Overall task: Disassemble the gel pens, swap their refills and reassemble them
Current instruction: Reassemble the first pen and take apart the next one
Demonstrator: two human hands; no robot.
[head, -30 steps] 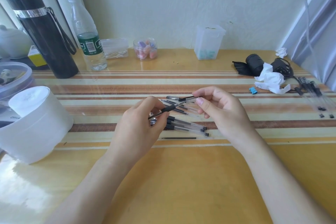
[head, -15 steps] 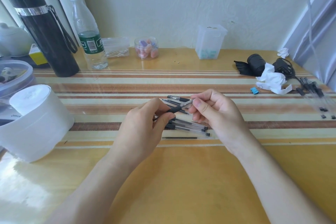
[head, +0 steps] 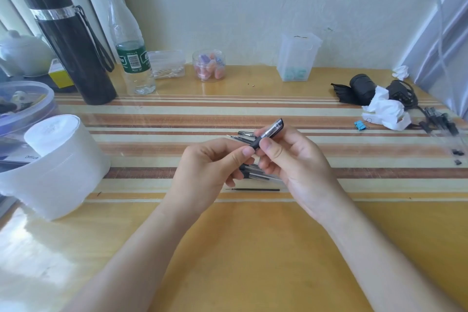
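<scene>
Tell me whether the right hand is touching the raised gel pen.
Touching. The head view shows the right hand pinching the gel pen, with its thumb pressed against the pen's black grip.

Clear plastic over glossy wood
Between our fingers we see a gel pen of clear, shiny plastic with a matt black grip — below them, the table is smooth wood, glossy.

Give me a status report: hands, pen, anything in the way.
Left hand and right hand both pinch one gel pen, held over the table. Loose refill lies below, untouched. Spare pens under the hands, not obstructing.
</scene>
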